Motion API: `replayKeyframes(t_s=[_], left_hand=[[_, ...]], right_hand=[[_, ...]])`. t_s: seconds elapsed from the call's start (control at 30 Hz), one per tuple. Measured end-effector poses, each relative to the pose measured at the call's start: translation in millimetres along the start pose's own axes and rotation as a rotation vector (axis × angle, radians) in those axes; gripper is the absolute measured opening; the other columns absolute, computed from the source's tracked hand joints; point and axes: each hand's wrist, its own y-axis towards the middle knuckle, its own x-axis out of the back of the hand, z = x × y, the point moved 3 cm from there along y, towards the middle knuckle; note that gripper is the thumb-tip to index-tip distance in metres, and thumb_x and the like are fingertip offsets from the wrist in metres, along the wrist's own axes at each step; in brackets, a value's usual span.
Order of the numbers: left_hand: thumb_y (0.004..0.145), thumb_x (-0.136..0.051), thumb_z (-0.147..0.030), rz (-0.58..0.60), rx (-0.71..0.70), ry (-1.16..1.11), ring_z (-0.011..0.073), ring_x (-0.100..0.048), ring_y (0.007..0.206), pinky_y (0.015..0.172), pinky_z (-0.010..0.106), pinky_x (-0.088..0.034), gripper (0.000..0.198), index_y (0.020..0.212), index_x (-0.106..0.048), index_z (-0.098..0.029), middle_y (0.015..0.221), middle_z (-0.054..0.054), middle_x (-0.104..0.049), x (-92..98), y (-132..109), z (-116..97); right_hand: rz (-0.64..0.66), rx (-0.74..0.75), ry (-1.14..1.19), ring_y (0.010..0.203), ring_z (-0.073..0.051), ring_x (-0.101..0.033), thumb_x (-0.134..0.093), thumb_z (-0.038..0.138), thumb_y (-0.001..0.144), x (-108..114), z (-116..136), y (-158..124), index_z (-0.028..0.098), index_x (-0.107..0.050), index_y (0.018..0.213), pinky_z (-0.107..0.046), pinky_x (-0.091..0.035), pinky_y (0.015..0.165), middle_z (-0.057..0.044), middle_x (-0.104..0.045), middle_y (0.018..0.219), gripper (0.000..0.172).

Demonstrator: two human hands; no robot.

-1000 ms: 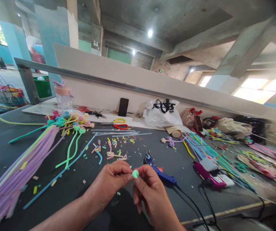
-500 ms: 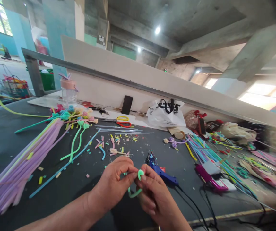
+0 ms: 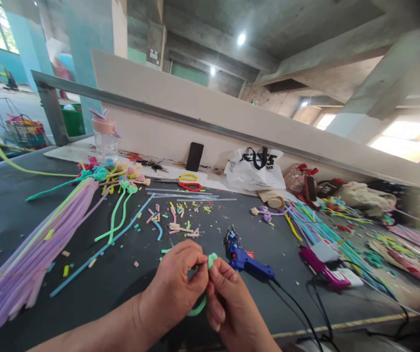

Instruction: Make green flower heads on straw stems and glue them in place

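Observation:
A light green pipe cleaner (image 3: 212, 258) is pinched between my two hands over the near middle of the table. Its top end is bent into a small bunch, and a curved length hangs below the fingers. My left hand (image 3: 177, 281) grips it between thumb and forefinger. From the other side, the thumb and fingers of my right hand (image 3: 228, 298) close on the same bunch. Part of the stem is hidden by the fingers. Just beyond my right hand lies a blue glue gun (image 3: 252, 265) with a black cord.
Purple pipe cleaners (image 3: 52, 227) lie bundled at left, finished coloured flowers (image 3: 122, 173) behind them. Cut bits (image 3: 177, 227), clear glue sticks (image 3: 184, 194) and scissors (image 3: 186, 182) are ahead. A phone (image 3: 194, 156) leans on the partition; a magenta power strip (image 3: 323, 266) is right.
My hands have shifted slightly left and turned the green pipe cleaner. Its rounded loop now shows as a small crumpled bunch, and the hanging length has moved left. The view shifts a little.

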Motion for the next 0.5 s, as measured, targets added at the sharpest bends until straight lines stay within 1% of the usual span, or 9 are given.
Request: replayKeyframes(t_s=[0.1,0.2,0.3,0.4,0.5], left_hand=[[0.078,-0.048,-0.008,-0.030,-0.025,0.024,0.0129,-0.056,0.067,0.064,0.024,-0.046,0.017,0.065,-0.054,-0.017,0.070,0.003,-0.058,2.6,0.5,0.4],[0.078,-0.048,-0.008,-0.062,-0.034,0.025,0.0127,-0.055,0.066,0.063,0.023,-0.045,0.018,0.064,-0.052,-0.017,0.068,0.003,-0.057,4.1,1.2,0.4],[0.078,-0.048,-0.008,-0.052,-0.027,0.022,0.0125,-0.054,0.065,0.062,0.023,-0.044,0.017,0.064,-0.052,-0.017,0.067,0.003,-0.056,3.8,1.4,0.2],[0.078,-0.048,-0.008,-0.027,-0.023,0.022,0.0127,-0.053,0.064,0.061,0.023,-0.043,0.017,0.063,-0.052,-0.017,0.066,0.003,-0.055,3.5,0.8,0.8],[0.079,-0.048,-0.010,-0.005,-0.006,0.002,0.0123,-0.051,0.063,0.061,0.023,-0.042,0.019,0.062,-0.050,-0.017,0.065,0.002,-0.054,3.3,0.6,3.1]], right_hand=[[-0.038,-0.009,-0.010,0.024,0.000,-0.027,-0.072,0.036,0.073,-3.3,-1.0,-3.5,0.018,-0.047,0.064,-0.012,-0.036,0.023,0.009,-0.050,0.041,0.032],[-0.042,-0.044,-0.033,0.024,0.000,-0.027,-0.073,0.037,0.071,-4.8,-0.4,-7.8,0.019,-0.045,0.067,-0.013,-0.036,0.022,0.009,-0.055,0.045,0.033],[-0.028,-0.049,-0.074,0.022,0.000,-0.028,-0.072,0.040,0.071,-3.7,-3.8,-11.5,0.020,-0.042,0.067,-0.012,-0.034,0.022,0.009,-0.055,0.045,0.037],[-0.017,-0.021,-0.200,0.022,0.000,-0.029,-0.068,0.045,0.073,0.3,-8.5,-15.3,0.020,-0.041,0.067,-0.011,-0.031,0.023,0.010,-0.051,0.042,0.038],[-0.047,0.023,-0.418,0.024,0.000,-0.030,-0.065,0.048,0.075,5.5,-6.5,-18.6,0.019,-0.042,0.066,-0.010,-0.027,0.026,0.011,-0.046,0.041,0.038]])
